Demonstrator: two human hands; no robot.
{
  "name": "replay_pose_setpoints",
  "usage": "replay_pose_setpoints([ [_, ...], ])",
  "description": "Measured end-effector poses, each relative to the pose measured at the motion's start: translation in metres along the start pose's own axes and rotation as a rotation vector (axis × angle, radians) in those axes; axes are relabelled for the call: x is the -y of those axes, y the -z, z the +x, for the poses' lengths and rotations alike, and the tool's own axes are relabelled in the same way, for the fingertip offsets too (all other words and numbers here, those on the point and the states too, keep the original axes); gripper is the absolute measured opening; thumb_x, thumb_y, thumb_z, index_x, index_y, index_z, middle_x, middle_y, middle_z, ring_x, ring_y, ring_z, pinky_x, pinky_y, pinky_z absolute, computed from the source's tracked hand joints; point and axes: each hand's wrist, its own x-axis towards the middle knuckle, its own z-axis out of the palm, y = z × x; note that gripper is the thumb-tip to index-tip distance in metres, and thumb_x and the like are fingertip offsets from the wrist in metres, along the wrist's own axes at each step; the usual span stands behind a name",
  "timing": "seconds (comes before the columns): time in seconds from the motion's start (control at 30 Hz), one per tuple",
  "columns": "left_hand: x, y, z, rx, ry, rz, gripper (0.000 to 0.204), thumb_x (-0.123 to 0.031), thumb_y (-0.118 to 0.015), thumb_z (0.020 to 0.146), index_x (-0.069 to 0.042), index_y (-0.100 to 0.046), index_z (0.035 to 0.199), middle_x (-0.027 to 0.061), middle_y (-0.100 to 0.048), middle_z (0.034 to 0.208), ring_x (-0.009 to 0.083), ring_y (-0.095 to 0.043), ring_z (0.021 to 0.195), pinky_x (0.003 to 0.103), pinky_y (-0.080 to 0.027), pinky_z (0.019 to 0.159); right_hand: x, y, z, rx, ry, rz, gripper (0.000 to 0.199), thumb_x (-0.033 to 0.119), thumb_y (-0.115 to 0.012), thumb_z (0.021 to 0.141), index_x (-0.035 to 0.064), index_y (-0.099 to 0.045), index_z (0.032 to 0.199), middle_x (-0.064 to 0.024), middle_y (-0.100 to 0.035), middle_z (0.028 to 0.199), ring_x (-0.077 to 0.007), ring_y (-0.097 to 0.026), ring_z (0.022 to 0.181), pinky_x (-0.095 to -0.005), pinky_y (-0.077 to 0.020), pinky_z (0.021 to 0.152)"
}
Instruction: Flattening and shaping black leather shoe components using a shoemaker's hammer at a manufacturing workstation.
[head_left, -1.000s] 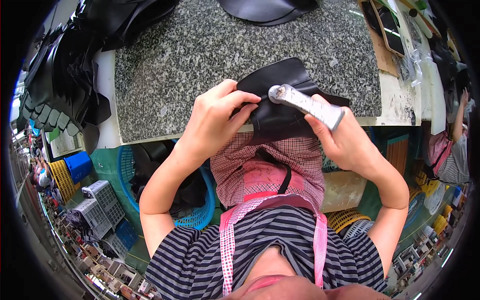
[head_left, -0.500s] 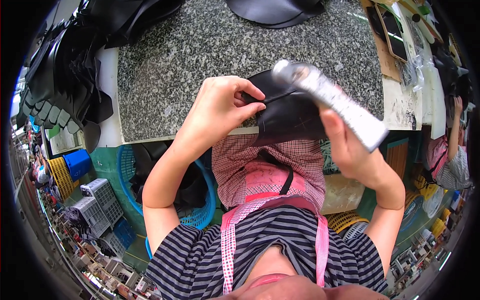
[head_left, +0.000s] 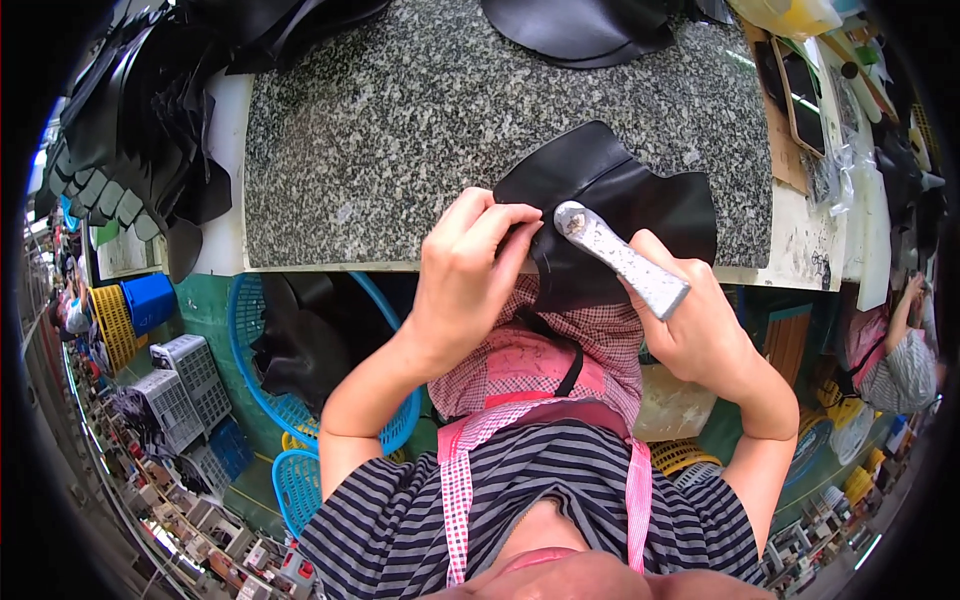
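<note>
A black leather piece (head_left: 655,205) with a seam across it lies over the front edge of the speckled stone slab (head_left: 370,140). Part of it hangs down toward my lap. With thumb and forefinger together, my left hand (head_left: 462,275) pinches its left edge beside the seam. My right hand (head_left: 705,320) is wrapped around a silver-grey metal hammer (head_left: 630,258) with a worn, flecked surface. The hammer's rounded head is down at the seam, just right of my left fingertips. Whether the head touches the leather I cannot tell.
Black leather pieces (head_left: 140,130) are heaped on the left, with more (head_left: 585,30) at the slab's far edge. A phone (head_left: 797,95) lies far right. Below the slab's left front stands a blue basket (head_left: 240,335) holding black pieces. Another person (head_left: 900,350) works at right.
The hammer has come down from its blurred, raised position onto the seam area. My left hand has shifted right and nearer to me, still pinching the leather, which now shows more of its surface.
</note>
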Motion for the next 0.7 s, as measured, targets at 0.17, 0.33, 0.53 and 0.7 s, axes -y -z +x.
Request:
replay_pose_setpoints([
  [0.17,0.013,0.021,0.025,0.208,-0.087,-0.068,0.014,0.0,-0.076,0.084,-0.002,-0.071,0.098,0.0106,-0.057,0.083,0.0286,-0.062,0.073,0.038,-0.05,0.066,-0.007,-0.011,-0.002,-0.035,0.018,0.107,0.007,-0.002,-0.056,0.094,-0.0035,-0.051,0.1,-0.0228,-0.048,0.075,-0.0489,-0.052,0.068,-0.0457,-0.0417,0.057],
  [0.33,0.03,0.029,0.044,0.335,-0.184,-0.086,0.016,-0.001,-0.077,0.083,-0.004,-0.073,0.098,0.0103,-0.057,0.084,0.0279,-0.062,0.073,0.038,-0.051,0.066,-0.009,-0.012,-0.001,-0.06,0.055,0.078,0.009,-0.001,-0.057,0.094,-0.0034,-0.052,0.102,-0.0219,-0.049,0.079,-0.0467,-0.053,0.067,-0.0459,-0.0411,0.058],
  [0.53,0.036,0.031,0.053,0.346,-0.283,-0.051,0.022,-0.008,-0.085,0.078,-0.008,-0.078,0.099,0.0076,-0.061,0.092,0.023,-0.064,0.079,0.034,-0.052,0.068,-0.009,-0.011,-0.001,-0.049,0.048,0.113,0.009,0.0,-0.058,0.095,-0.003,-0.052,0.101,-0.0223,-0.048,0.079,-0.0477,-0.052,0.069,-0.0457,-0.0411,0.06],
  [0.7,0.042,0.036,0.066,0.422,-0.283,-0.067,0.031,-0.015,-0.089,0.073,-0.009,-0.078,0.1,0.0093,-0.065,0.106,0.0263,-0.069,0.096,0.036,-0.057,0.083,-0.009,-0.01,0.001,-0.04,0.046,0.117,0.009,0.003,-0.057,0.097,-0.003,-0.051,0.101,-0.023,-0.046,0.078,-0.0478,-0.05,0.069,-0.0451,-0.0406,0.06],
])
